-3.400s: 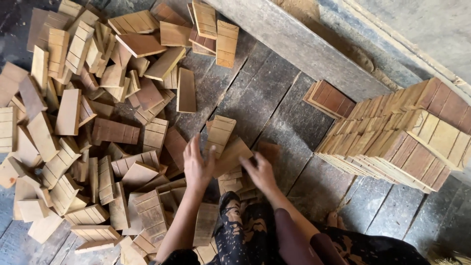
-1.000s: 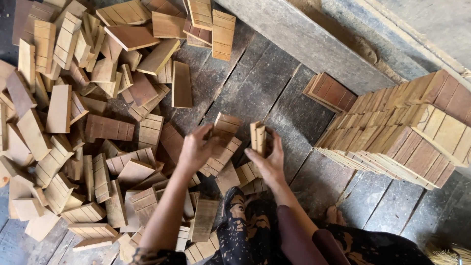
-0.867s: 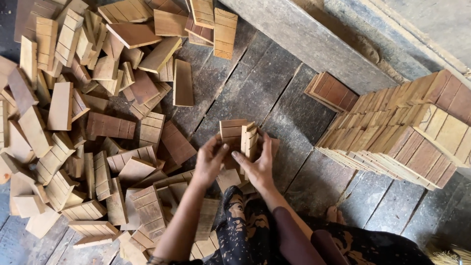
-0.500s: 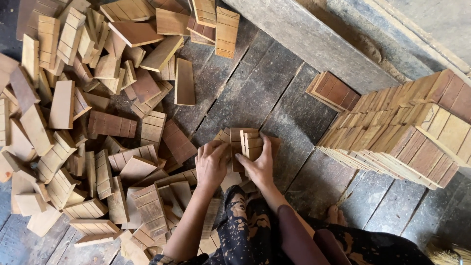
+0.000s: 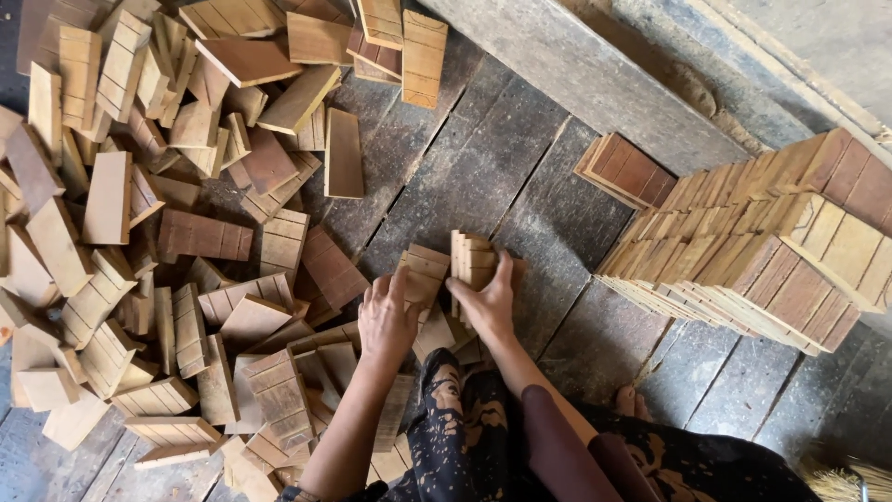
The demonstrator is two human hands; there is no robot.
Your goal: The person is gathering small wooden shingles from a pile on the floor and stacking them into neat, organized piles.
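Since 0.5 s ago, left hand (image 5: 386, 321) slid off the upright bundle (image 5: 472, 262) onto one flat block (image 5: 423, 274), gripping it; right hand (image 5: 488, 299) still clasps bundle, approx. 4 pcs.

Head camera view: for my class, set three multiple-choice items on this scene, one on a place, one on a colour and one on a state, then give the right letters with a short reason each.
1. Where is the neat stack of wooden pieces?
A. On the right of the picture
B. At the far left
C. On the person's lap

2. What colour is the plank floor?
A. White
B. Dark grey
C. Green

3. How does the small bundle of wooden slats under the right hand stand?
A. Flat on its broad face
B. On edge
C. Hanging in the air

Answers: 1 A, the ordered rows rise at the right while loose pieces lie scattered at the left; 2 B, the bare boards are dark grey; 3 B, the slats' thin edges face up.
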